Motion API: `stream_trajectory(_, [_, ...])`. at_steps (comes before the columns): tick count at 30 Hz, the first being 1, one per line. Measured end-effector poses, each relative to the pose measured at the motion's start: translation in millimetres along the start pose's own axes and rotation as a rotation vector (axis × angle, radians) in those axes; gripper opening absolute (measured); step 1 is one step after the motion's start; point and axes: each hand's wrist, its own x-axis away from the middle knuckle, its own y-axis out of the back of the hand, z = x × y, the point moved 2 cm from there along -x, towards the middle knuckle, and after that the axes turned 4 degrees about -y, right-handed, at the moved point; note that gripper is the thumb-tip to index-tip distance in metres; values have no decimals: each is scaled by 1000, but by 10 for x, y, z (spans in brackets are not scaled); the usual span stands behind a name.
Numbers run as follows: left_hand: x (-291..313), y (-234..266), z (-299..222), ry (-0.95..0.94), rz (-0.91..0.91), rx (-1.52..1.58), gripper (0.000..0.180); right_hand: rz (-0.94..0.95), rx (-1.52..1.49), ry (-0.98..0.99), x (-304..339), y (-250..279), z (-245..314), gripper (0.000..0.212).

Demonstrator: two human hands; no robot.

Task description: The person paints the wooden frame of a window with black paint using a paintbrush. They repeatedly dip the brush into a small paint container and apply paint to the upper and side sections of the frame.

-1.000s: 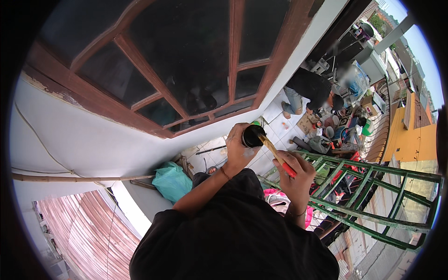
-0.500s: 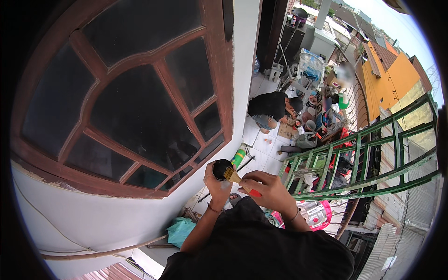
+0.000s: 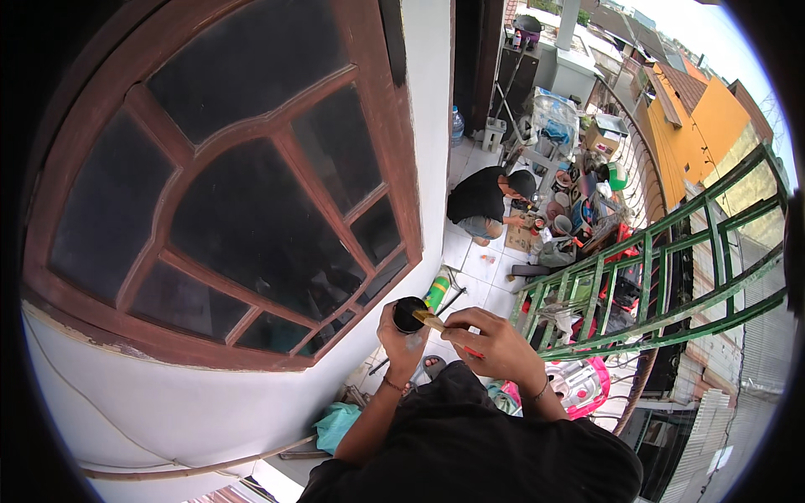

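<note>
My left hand [image 3: 401, 345] is wrapped round a small round pot [image 3: 410, 314] whose inside looks black. In my right hand [image 3: 495, 339] is a paintbrush [image 3: 433, 322], gripped by its handle, which has a red end. The brush's bristle end reaches over the rim into the pot; its tip is hidden against the dark inside. Both hands are in front of my chest, close together. To their left stands a large window with a brown wooden frame [image 3: 285, 138] and dark panes, set in a white wall [image 3: 432, 168].
A green metal ladder [image 3: 646, 277] slants along the right side. Farther off, a person in black [image 3: 480, 197] crouches on the white tiled floor [image 3: 478, 268] beside many pots and tools. A green bottle [image 3: 438, 289] stands near the wall; a teal bag [image 3: 337, 426] lies lower left.
The brush has gone from the pot's rim to farther inside it, so less of its bristle end shows. Both hands have shifted slightly right and the view has tilted a little.
</note>
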Motion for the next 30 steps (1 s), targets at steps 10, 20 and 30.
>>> stream_trajectory(10, [-56, -17, 68, -44, -6, 12, 42, 2, 13, -19, 38, 40, 24, 37])
stream_trajectory(20, [-162, -69, -50, 102, 7, 109, 36, -295, -243, -81, 37, -83, -267, 17])
stream_trajectory(30, [0, 162, -7, 134, -151, 147, 32, -989, -1096, -304, -595, -479, -1127, 20])
